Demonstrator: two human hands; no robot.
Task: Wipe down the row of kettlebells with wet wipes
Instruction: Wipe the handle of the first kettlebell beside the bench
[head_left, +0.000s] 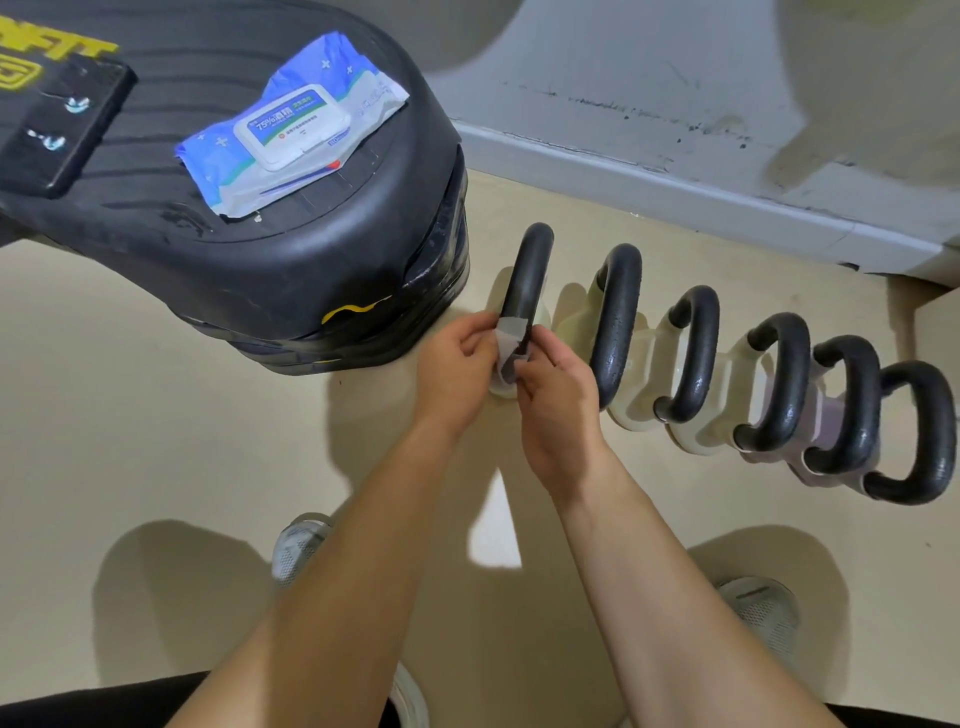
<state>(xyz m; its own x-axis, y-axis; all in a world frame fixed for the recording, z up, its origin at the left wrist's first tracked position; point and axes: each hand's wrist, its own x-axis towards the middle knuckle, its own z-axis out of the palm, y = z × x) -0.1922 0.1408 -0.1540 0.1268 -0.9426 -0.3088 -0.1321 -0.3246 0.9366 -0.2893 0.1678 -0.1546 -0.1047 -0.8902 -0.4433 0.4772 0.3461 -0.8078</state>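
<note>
Left hand (457, 358) and right hand (550, 384) both pinch a wet wipe (509, 343) around the first kettlebell (527, 275) handle; five others (779, 384) likely unwiped.

Black kettlebell handles (618, 317), cream bodies (636, 410); blue-and-white wipes pack (291, 124); beige floor (156, 415).

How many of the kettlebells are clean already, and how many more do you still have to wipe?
None looks finished yet. Both hands, left hand and right hand, hold a wet wipe wrapped around the handle of the first kettlebell, the one nearest the black bench. The other five kettlebells in the row are untouched by the hands. The wipes pack lies closed on the bench.
</note>
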